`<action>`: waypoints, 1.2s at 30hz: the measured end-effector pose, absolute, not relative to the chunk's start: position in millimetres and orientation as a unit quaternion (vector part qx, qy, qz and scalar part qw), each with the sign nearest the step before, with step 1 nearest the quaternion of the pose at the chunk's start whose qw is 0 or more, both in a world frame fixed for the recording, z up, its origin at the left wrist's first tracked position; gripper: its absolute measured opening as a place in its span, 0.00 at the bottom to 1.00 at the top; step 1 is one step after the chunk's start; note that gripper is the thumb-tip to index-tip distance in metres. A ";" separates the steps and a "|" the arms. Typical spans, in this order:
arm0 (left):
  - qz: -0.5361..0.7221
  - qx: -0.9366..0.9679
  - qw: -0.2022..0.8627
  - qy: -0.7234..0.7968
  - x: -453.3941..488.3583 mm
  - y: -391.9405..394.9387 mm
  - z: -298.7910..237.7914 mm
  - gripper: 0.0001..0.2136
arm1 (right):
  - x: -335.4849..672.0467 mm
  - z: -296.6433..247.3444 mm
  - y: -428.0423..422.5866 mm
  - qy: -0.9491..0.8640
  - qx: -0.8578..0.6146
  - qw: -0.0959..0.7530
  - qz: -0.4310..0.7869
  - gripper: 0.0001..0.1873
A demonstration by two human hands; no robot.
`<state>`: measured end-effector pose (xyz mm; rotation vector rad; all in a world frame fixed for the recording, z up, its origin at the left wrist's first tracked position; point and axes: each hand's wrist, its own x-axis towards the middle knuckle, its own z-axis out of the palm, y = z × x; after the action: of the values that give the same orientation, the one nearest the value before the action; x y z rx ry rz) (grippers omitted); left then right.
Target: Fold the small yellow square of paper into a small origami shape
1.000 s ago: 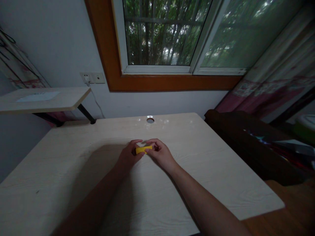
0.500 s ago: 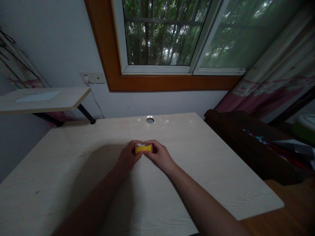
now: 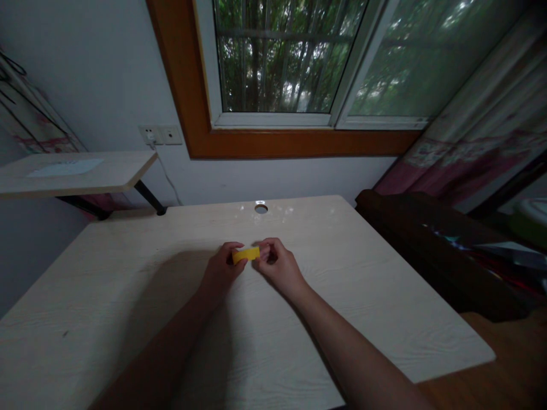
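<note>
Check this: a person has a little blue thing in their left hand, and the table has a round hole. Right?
Not quite: the little thing is yellow, not blue, as the head view shows. The left hand does hold it, and the table has a round hole.

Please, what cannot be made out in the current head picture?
In the head view:
Narrow yellow rectangular piece: left end hidden by the bare left hand.
Bare right hand: too small and blurred to tell whether it touches the piece.
White flat sheet on the pale raised shelf: any marks too small to read.
Green rounded object: cut off by the right edge, blurred.
</note>
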<state>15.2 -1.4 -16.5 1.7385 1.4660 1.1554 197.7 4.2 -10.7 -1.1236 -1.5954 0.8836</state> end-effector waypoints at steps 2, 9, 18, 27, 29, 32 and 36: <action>0.438 0.645 0.291 0.554 13.6 -0.7 -16.1 0.16 | 199.9 -8.1 6.0 -0.638 -0.485 0.495 0.336 0.17; 0.442 0.639 0.301 0.553 13.8 -1.1 -13.5 0.17 | 203.6 -6.6 9.9 -0.597 -0.480 0.519 0.379 0.12; 0.440 0.645 0.321 0.535 15.8 -1.1 -17.9 0.18 | 197.3 -16.6 3.6 -0.639 -0.413 0.465 0.453 0.16; 0.499 0.581 0.380 0.519 10.6 2.8 -9.2 0.19 | 197.0 -17.7 11.6 -0.514 -0.399 0.534 0.539 0.17; 0.512 0.559 0.392 0.521 8.3 4.6 -7.1 0.20 | 197.8 -15.1 12.6 -0.479 -0.393 0.552 0.558 0.17; 0.529 0.540 0.391 0.525 5.8 6.5 -6.3 0.19 | 199.4 -11.3 13.5 -0.448 -0.392 0.571 0.566 0.17; 0.570 0.519 0.406 0.492 8.4 5.7 -8.2 0.17 | 199.6 -11.3 13.2 -0.459 -0.388 0.567 0.563 0.18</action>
<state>8.4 5.7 -8.2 1.3087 1.2405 1.4368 199.6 13.2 -11.3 -0.9116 -1.0786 1.3239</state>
